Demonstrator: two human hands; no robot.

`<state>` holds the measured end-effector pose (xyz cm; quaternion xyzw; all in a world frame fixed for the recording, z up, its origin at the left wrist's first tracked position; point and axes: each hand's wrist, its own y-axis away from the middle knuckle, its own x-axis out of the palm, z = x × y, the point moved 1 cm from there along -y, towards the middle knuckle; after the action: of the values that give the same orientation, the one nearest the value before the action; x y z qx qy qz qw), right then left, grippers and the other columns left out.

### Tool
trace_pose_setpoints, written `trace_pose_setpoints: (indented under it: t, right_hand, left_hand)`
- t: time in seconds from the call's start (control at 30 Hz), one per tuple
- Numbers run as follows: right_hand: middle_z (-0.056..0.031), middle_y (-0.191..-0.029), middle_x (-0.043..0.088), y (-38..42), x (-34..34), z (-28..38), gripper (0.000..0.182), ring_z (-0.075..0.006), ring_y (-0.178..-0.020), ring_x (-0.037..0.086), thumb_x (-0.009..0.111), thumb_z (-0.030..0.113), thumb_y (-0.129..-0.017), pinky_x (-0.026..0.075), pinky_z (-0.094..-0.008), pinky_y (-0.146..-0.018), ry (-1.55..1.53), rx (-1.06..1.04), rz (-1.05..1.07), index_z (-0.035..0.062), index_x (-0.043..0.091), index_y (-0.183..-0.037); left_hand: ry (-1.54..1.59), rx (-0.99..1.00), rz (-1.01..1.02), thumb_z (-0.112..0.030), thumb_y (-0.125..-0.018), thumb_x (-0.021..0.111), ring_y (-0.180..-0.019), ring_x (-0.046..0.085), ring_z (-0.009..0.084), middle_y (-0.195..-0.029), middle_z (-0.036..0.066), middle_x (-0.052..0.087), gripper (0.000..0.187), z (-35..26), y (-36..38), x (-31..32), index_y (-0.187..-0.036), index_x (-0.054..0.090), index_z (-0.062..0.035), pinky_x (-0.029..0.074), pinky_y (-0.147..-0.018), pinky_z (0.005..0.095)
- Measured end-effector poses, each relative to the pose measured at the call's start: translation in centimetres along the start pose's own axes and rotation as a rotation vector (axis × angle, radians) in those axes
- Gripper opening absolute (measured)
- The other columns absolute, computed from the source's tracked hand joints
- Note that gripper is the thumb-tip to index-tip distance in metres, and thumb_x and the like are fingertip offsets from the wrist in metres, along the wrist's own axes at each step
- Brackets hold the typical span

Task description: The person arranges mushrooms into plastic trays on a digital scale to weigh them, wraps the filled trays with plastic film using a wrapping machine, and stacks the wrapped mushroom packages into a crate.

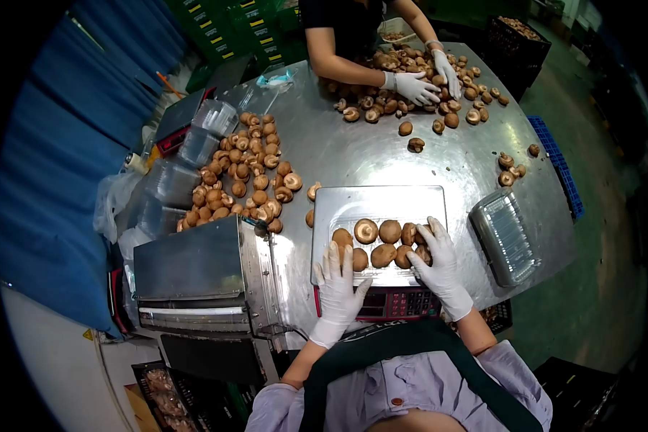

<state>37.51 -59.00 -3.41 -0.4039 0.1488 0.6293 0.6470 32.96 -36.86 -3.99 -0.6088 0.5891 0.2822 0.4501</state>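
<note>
The room has a green floor (597, 245) and, on the left side, a long blue curtain (65, 158). A large table of shiny silver metal (302, 147) carries a flat weighing scale with silver plate and red keypad panel (432, 204). Left of the scale lies a loose heap of round brown mushrooms (242, 171); close beside it on the left stands a boxy metal machine with dark lid (187, 259). Right of the scale are clear rectangular plastic containers (507, 234). Beyond the scale, another person's white-gloved hands (417, 88) touch a second mushroom heap (389, 65).

On the scale is a clear shallow plastic tray (371, 246) with two rows of brown mushrooms (390, 231). The white-gloved left hand (338, 291) is open, thumb spread, fingertips at the tray's left end. The white-gloved right hand (439, 270) is also open, its fingers touching the mushrooms at the right end; I cannot tell if it grips one.
</note>
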Motion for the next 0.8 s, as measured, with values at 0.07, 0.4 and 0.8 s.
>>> trace_pose_setpoints:
  t: [0.07,0.4,0.8]
  right_hand:
    - [-0.0244,-0.133,0.042,0.0,-0.4,0.1,0.056,-0.0383,-0.122,0.042,0.071,0.02,-0.073,0.035,-0.0418,-0.102,-0.097,0.051,-0.009,0.0034,0.052,-0.123]
    - [-0.0213,-0.131,0.046,0.2,-3.0,-1.9,0.045,-0.0334,-0.122,0.044,0.065,0.016,-0.082,0.036,-0.0395,-0.102,-0.091,0.103,-0.159,0.0025,0.053,-0.123]
    - [-0.0205,-0.133,0.046,0.5,-2.2,-1.8,0.046,-0.0316,-0.123,0.045,0.065,0.015,-0.082,0.037,-0.0383,-0.102,-0.11,0.164,-0.156,0.0032,0.051,-0.124]
  left_hand:
    - [0.23,-0.065,0.012,-0.045,-0.088,0.054,-0.139,0.016,0.035,-0.148,0.022,0.019,0.074,0.9,0.0,-1.3,-0.143,0.025,-0.0052,0.014,-0.113,0.0426]
    - [0.629,-0.223,-0.514,-0.01,-0.091,0.053,-0.111,0.053,0.0211,-0.119,0.011,0.056,0.027,5.5,-2.1,-7.1,-0.117,0.057,-0.0011,0.042,-0.095,0.0319]
    - [0.721,-0.348,-0.289,-0.007,-0.087,0.059,-0.1,0.058,0.0171,-0.11,0.009,0.061,0.027,5.6,-3.1,-6.1,-0.113,0.061,-0.0011,0.045,-0.089,0.0277]
